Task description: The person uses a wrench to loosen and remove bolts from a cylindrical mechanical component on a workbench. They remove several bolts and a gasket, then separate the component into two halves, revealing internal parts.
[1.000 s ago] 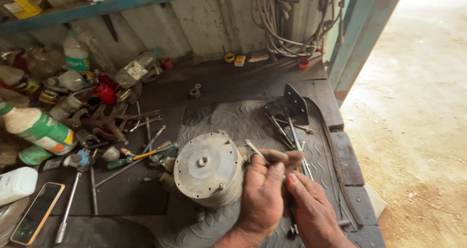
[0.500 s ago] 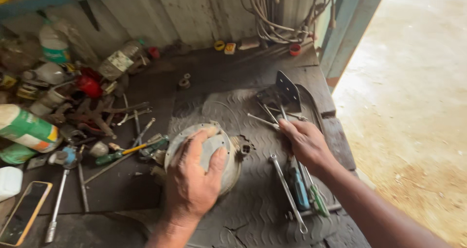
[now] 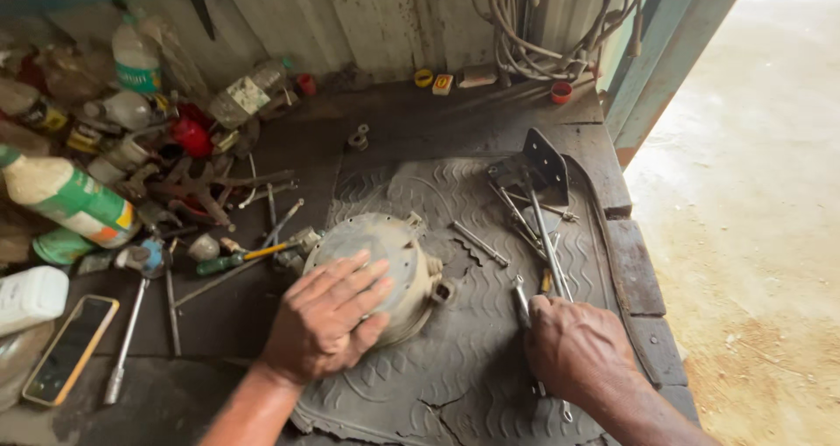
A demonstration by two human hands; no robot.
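— Two hands are what we see from the head camera, both low over the worn rubber mat (image 3: 455, 358) that covers the dark tabletop (image 3: 394, 122). Shall we take the round metal housing (image 3: 385, 266) as our landmark?

— Yes. It lies on the mat's left part, tilted on its side, grey and dusty. Our left hand (image 3: 328, 319) rests on its near face, palm down, fingers spread flat and open; it presses rather than grips.

— And to the right of the housing?

— Our right hand (image 3: 577, 350) sits curled down over the long slim tools (image 3: 547, 253) lying on the mat. The fingers are bent under, so we cannot tell whether they have closed round one of the tools or only touch them.

— Beyond the housing, farther from us?

— A black metal bracket (image 3: 542, 161) stands at the mat's far right part, and a loose bolt (image 3: 479, 243) lies between it and the housing.

— Left of the housing?

— A green-handled screwdriver (image 3: 236, 258) just beside it, then a socket wrench (image 3: 131, 323), a phone in an orange case (image 3: 70, 348), and a green-labelled bottle (image 3: 66, 196) on its side among clutter.
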